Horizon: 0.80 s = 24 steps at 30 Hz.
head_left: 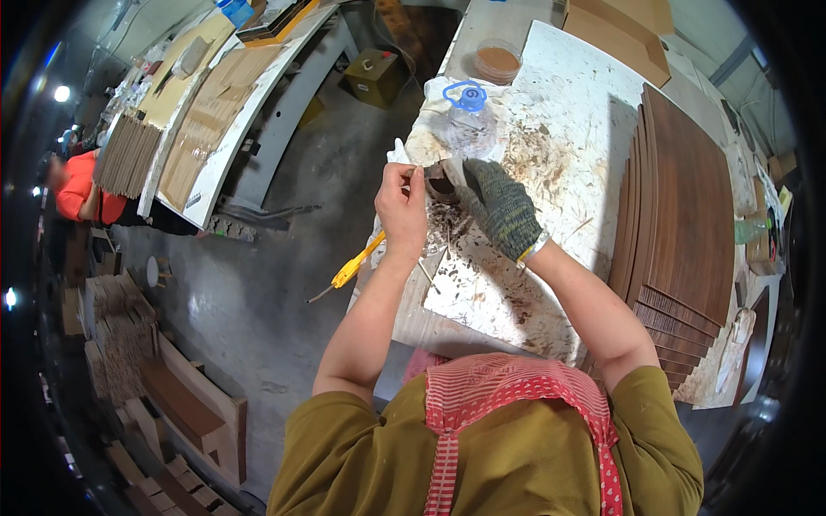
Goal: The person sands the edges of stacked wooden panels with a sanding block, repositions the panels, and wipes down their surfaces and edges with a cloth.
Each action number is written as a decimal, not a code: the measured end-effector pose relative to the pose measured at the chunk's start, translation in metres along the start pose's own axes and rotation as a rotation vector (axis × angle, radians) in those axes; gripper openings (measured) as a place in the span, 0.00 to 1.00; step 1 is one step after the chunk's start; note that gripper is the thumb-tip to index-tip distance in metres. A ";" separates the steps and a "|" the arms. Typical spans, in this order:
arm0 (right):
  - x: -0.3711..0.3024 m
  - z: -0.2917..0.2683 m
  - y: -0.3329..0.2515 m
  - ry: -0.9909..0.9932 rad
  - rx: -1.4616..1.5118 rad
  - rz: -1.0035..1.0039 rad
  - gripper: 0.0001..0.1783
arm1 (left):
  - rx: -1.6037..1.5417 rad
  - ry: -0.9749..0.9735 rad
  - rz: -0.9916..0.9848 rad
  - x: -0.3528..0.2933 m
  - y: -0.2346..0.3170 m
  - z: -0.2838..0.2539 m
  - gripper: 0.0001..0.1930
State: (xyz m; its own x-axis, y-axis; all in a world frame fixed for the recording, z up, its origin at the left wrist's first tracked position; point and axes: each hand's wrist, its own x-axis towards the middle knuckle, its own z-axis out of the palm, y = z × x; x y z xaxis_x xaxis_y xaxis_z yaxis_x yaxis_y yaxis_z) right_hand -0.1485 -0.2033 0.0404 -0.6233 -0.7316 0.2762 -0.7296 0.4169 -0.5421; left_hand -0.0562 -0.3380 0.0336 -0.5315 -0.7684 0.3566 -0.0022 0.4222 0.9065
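Note:
My left hand (pixel 402 211) is bare and raised over the near left part of the white work surface (pixel 559 95). Its fingers are pinched together; what they hold is too small to make out. Close beside it, my right hand (pixel 502 209) wears a dark grey knit glove and has its fingers closed around a whitish piece (pixel 456 171), possibly a cloth. Between the hands is a dark brown, round-mouthed thing (pixel 440 186), partly hidden by the fingers. Dark crumbs (pixel 449 222) lie beneath. A yellow-handled tool (pixel 348 272) juts past the table's left edge, next to my left wrist.
Beyond my hands stand a clear plastic jug (pixel 469 129) with a blue handle and a tub of brown material (pixel 497 62). Stacked dark wood-grain panels (pixel 688 206) rise on the right. An open cardboard box (pixel 624 34) sits behind. Across the aisle, a person in orange (pixel 79 185) is beside another table.

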 end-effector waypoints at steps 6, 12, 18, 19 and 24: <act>-0.004 -0.023 -0.014 -0.289 0.844 0.500 0.20 | 0.085 -0.010 -0.018 0.009 -0.004 -0.008 0.06; 0.011 -0.018 0.008 -0.125 1.094 0.535 0.19 | 0.103 -0.055 0.031 0.008 0.006 -0.007 0.06; 0.005 -0.019 -0.016 -0.251 0.713 0.413 0.22 | 0.214 -0.059 0.162 0.012 0.006 -0.003 0.07; -0.002 -0.024 -0.017 -0.345 0.886 0.531 0.21 | 0.234 -0.077 0.148 0.013 0.005 -0.003 0.07; -0.066 -0.049 0.006 -0.147 1.936 0.795 0.18 | 0.402 -0.256 0.112 0.018 -0.003 0.000 0.07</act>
State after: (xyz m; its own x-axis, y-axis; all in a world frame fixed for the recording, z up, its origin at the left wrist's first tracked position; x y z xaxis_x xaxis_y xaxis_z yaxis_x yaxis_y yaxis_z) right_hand -0.1255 -0.1261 0.0574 -0.4872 -0.7885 -0.3753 0.8397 -0.3049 -0.4495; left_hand -0.0656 -0.3532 0.0370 -0.7382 -0.5861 0.3340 -0.2336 0.6865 0.6885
